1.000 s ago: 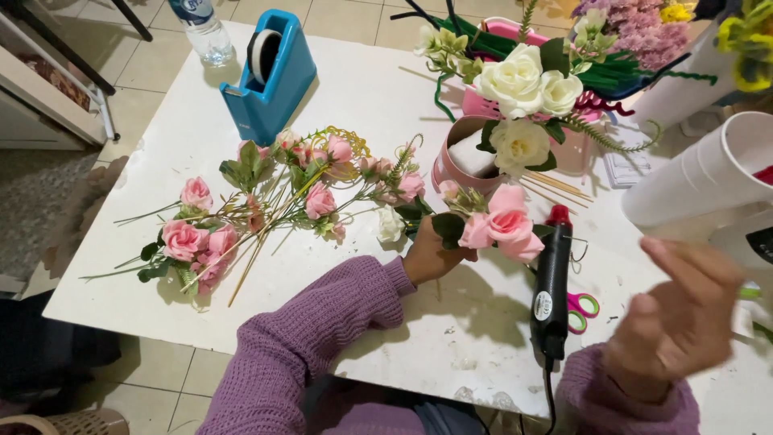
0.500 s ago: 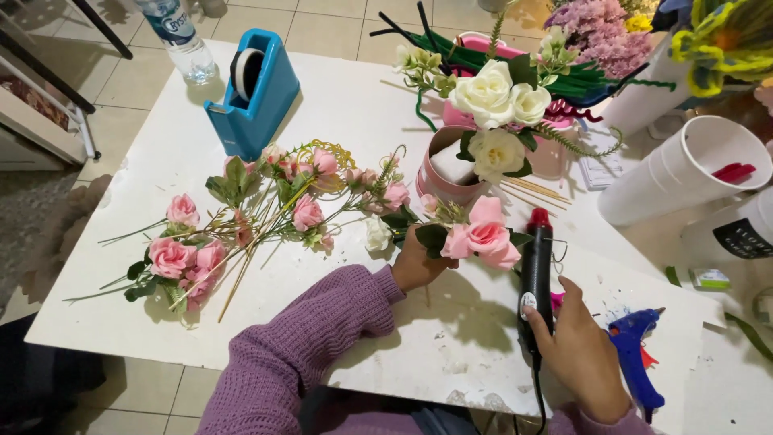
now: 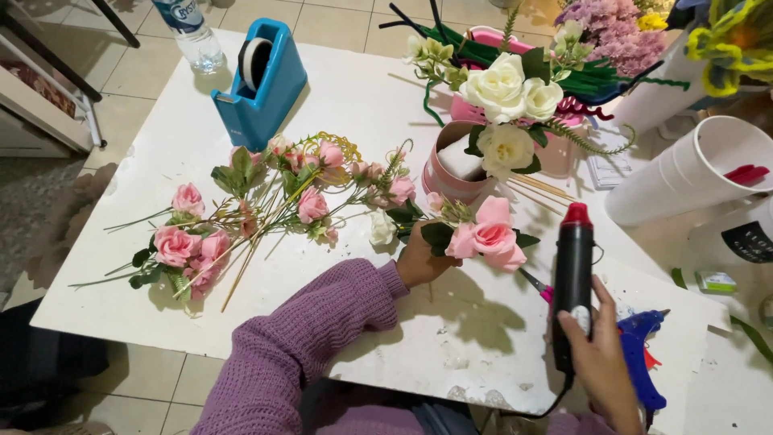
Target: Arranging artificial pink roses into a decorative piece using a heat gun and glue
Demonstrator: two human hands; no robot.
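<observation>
My left hand is closed around the stem of a pink artificial rose with green leaves, held just above the white table. My right hand grips a black heat tool with a red tip, its nozzle pointing away from me, beside the rose. A pink round box holding white roses stands just beyond the pink rose. Both arms wear purple knit sleeves.
Loose pink flower stems lie spread at the left. A blue tape dispenser and a water bottle stand at the back left. White cups are at the right, a blue glue gun and pink-handled scissors near my right hand.
My right hand came down from the air onto the black heat tool and now grips its handle. My left hand has kept hold of the pink rose.
</observation>
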